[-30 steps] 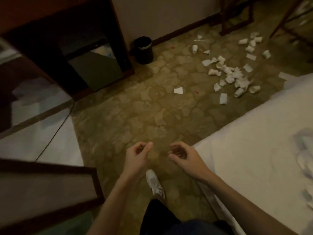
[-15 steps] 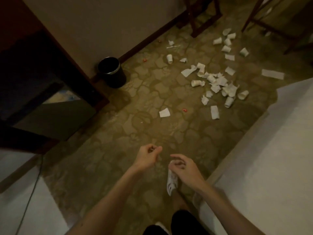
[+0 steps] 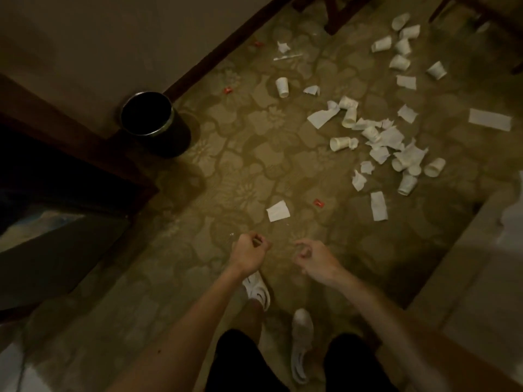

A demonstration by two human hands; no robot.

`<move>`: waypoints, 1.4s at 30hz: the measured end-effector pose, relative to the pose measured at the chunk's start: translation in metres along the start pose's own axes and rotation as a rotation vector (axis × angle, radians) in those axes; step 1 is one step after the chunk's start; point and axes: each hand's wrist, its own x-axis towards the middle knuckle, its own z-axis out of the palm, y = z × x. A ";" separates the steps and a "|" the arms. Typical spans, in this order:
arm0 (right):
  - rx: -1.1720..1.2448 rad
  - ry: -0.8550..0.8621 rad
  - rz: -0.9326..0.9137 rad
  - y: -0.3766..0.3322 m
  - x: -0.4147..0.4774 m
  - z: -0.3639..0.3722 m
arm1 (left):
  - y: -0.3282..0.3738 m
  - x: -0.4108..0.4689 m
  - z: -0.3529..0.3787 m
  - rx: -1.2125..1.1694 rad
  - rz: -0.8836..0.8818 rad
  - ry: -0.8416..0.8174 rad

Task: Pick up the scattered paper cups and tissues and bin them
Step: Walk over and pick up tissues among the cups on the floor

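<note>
Several white paper cups and torn tissues lie scattered over the patterned carpet at the upper right, densest around a heap (image 3: 390,142). One cup (image 3: 282,86) lies apart toward the wall. A single tissue (image 3: 278,211) lies nearest, just beyond my hands. The black round bin (image 3: 154,123) stands open by the wall at the left. My left hand (image 3: 249,254) hangs loosely curled with nothing in it. My right hand (image 3: 314,257) is half open, fingers bent, also holding nothing.
A dark wooden cabinet (image 3: 70,165) fills the left side next to the bin. Chair legs (image 3: 336,12) stand at the top. A white bed edge (image 3: 481,264) runs along the right. Small red wrappers (image 3: 319,203) dot the carpet. My white shoes (image 3: 257,290) are below my hands.
I have walked forward and the view has tilted down, so the bin and the litter are closer. My hands stay in front of me, holding nothing.
</note>
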 end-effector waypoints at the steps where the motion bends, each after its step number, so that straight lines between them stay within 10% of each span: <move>1: -0.025 0.005 0.015 -0.004 0.026 0.000 | 0.000 0.027 -0.004 0.004 0.013 -0.008; 20: -0.348 0.040 0.107 0.138 0.494 0.066 | -0.151 0.501 0.128 0.451 0.061 -0.143; 29: -0.292 0.228 0.179 0.197 0.546 0.083 | -0.200 0.565 0.178 1.214 0.505 -0.403; 38: -0.422 0.143 -0.030 0.209 0.542 0.028 | -0.175 0.578 0.207 0.994 0.800 -0.327; 42: -0.634 0.184 -0.055 0.187 0.537 -0.054 | -0.122 0.577 0.238 0.486 0.665 -0.298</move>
